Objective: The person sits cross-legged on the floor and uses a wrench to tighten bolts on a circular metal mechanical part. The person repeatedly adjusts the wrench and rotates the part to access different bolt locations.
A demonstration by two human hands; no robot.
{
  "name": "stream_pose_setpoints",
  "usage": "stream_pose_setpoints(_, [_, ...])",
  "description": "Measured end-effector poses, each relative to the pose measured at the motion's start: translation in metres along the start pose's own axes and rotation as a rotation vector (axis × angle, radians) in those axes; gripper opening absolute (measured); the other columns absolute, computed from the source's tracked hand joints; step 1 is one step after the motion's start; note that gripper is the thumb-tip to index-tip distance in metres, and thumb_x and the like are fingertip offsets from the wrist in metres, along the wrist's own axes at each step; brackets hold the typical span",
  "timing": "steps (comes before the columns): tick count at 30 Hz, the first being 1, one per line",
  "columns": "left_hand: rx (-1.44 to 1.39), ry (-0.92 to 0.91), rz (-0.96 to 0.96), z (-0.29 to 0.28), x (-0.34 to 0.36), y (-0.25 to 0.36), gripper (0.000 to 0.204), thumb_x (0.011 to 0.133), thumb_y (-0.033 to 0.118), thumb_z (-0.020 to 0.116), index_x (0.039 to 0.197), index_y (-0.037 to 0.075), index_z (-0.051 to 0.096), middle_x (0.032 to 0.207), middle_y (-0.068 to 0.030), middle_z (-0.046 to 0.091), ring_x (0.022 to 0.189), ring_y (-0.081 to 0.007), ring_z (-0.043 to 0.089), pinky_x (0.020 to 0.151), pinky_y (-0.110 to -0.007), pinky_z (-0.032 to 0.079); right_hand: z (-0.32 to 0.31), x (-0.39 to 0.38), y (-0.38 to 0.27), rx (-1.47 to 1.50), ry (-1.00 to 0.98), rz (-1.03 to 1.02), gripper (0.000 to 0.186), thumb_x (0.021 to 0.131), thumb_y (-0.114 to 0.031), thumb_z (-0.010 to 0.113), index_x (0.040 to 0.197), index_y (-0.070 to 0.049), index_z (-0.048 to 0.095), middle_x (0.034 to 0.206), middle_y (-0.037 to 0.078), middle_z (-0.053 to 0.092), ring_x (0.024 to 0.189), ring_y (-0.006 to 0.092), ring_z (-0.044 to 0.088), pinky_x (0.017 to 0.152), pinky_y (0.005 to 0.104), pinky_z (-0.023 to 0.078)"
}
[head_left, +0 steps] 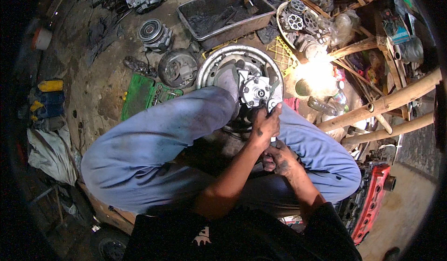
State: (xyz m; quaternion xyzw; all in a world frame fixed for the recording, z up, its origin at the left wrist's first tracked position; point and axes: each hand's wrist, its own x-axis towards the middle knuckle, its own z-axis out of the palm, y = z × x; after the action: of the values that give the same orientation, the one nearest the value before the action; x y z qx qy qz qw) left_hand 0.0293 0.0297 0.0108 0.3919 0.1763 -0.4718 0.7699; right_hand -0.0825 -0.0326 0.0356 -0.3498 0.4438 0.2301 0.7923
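Visibly, 1 white print (202,236) marks the shirt (260,237); hands (266,127) grip a tool (273,141).

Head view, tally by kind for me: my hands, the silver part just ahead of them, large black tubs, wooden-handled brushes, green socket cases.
Left hand, right hand: 2
Silver part: 1
Black tub: 1
Brush: 1
Green socket case: 1
Total: 6

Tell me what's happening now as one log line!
left hand: at lower edge of silver part | right hand: gripping tool | silver part: over wheel rim | green socket case: open
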Motion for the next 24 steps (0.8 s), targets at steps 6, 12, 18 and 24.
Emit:
stream_pose_setpoints(6, [0.660,0.175,0.134,-0.002,0.003,0.011,0.036,0.092,0.034,0.066,0.080,0.002,0.055,0.060,-0.0008,0.050,0.047,-0.0119,0.046,0.041,-0.030,0.035,0.016,0.010,0.019,0.116,0.021,0.091,0.018,0.092,-0.018,0.055,0.079,-0.010,0.045,0.057,0.000,0.037,0.043,0.0138,0.036,0.041,0.0307,0.032])
stream_pose_setpoints(12, [0.376,0.063,-0.102,-0.014,0.010,0.015,0.036,0.090,0.035,0.069,0.078,0.005,0.052,0.058,0.0016,0.047,0.043,-0.0104,0.042,0.040,-0.029,0.032,0.020,0.027,0.049,0.305,-0.082,0.007,0.015,0.091,-0.023,0.059,0.088,-0.011,0.053,0.067,0.000,0.042,0.055,0.0139,0.042,0.051,0.0300,0.038])
stream_pose_setpoints(18, [-0.125,0.041,-0.104,-0.001,0.000,0.013,0.028,0.086,0.032,0.075,0.084,0.016,0.052,0.061,0.0082,0.041,0.044,-0.0041,0.035,0.036,-0.023,0.025,-0.018,0.015,0.012,0.214,-0.294,0.231,0.026,0.093,-0.028,0.060,0.079,-0.010,0.048,0.060,-0.002,0.038,0.050,0.0118,0.039,0.047,0.0280,0.035])
stream_pose_setpoints(24, [-0.314,-0.045,-0.290,0.012,0.026,0.003,0.033,0.090,0.025,0.067,0.069,0.018,0.042,0.053,0.0078,0.033,0.039,-0.0069,0.029,0.036,-0.025,0.023,-0.008,-0.010,-0.027,-0.123,0.027,0.197,0.019,0.088,-0.009,0.065,0.090,-0.009,0.046,0.058,-0.002,0.040,0.040,0.0093,0.036,0.036,0.0249,0.029])
